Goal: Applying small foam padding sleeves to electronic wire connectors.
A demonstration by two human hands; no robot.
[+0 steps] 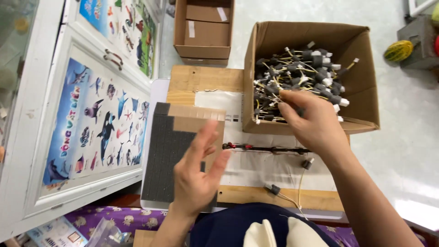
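Many black wired parts in cardboard box, right hand pinching some

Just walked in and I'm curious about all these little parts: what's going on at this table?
A person sits at a small wooden table. Their right hand reaches into an open cardboard box filled with small black wired components, fingers pinching among them. Their left hand is raised, open, in front of a dark foam block partly covered with cardboard. A black and red wire bundle and two loose components lie on the table between the hands.
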